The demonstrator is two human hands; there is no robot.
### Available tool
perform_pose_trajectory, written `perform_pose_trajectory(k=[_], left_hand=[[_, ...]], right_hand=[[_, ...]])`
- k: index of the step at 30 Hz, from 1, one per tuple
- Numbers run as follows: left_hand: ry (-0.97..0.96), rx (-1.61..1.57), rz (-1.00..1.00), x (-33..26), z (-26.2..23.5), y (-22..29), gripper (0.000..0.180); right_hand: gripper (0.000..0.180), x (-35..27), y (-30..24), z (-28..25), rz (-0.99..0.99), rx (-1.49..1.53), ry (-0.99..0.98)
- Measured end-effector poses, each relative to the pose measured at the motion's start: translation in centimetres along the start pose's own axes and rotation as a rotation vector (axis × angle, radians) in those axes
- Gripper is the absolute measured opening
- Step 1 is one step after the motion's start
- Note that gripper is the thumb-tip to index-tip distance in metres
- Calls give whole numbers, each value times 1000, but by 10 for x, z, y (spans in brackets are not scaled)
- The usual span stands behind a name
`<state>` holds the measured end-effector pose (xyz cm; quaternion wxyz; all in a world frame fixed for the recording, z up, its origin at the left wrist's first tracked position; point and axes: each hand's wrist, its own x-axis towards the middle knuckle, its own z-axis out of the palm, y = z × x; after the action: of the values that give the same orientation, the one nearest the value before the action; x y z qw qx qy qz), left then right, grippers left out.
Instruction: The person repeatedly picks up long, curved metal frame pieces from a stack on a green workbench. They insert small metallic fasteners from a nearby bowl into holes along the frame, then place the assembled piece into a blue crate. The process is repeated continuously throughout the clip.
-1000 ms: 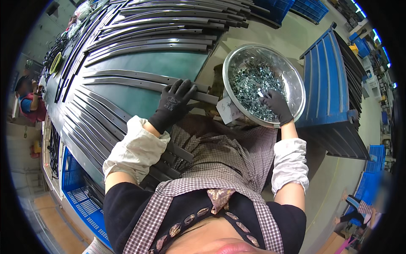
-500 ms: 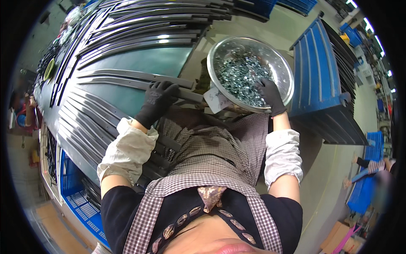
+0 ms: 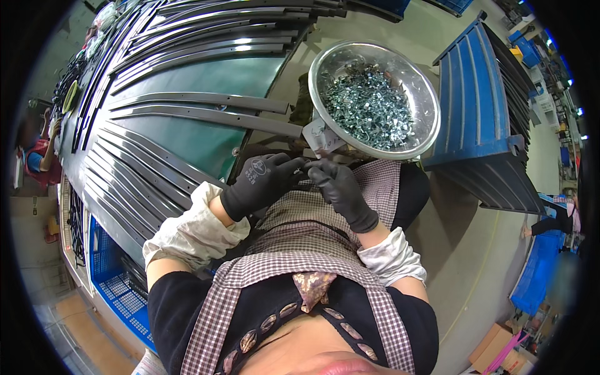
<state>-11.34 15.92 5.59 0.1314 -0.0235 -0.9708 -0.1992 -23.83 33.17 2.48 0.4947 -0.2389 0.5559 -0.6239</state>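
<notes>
My left hand and my right hand, both in dark gloves, meet over my lap with fingertips almost touching. The fingers of both are closed in a pinch. Whatever sits between them is too small and too covered to name. Just beyond the hands tilts a round metal bowl heaped with small shiny metal pieces. Beside its near left rim is a pale tag with writing. To the left, two long dark strips jut past the table's edge toward the bowl.
Many more dark strips cover the green-topped table. A blue ribbed bin stands right of the bowl. At lower left is a blue plastic crate. Other people are at the far left and far right.
My right hand has left the bowl and come in toward my lap. My left hand has moved right and nearer, off the strips, so that the two hands meet.
</notes>
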Motion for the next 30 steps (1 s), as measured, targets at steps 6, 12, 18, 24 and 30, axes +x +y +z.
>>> perform_pose_trajectory(k=[6, 12, 18, 24, 30], left_hand=[[-134, 217, 224, -12, 7, -15, 38], [-128, 241, 330, -10, 14, -26, 34], [-111, 295, 386, -4, 11, -36, 32], [-50, 186, 321, 11, 2, -47, 26], [-82, 11, 330, 11, 10, -53, 24]], right_hand=[[41, 11, 13, -3, -162, -144, -79], [37, 15, 3, -10, -145, -529, -84], [34, 24, 4, -15, -57, -568, -109], [30, 31, -2, -19, -66, -565, -90], [48, 38, -4, -21, -120, -461, -144]])
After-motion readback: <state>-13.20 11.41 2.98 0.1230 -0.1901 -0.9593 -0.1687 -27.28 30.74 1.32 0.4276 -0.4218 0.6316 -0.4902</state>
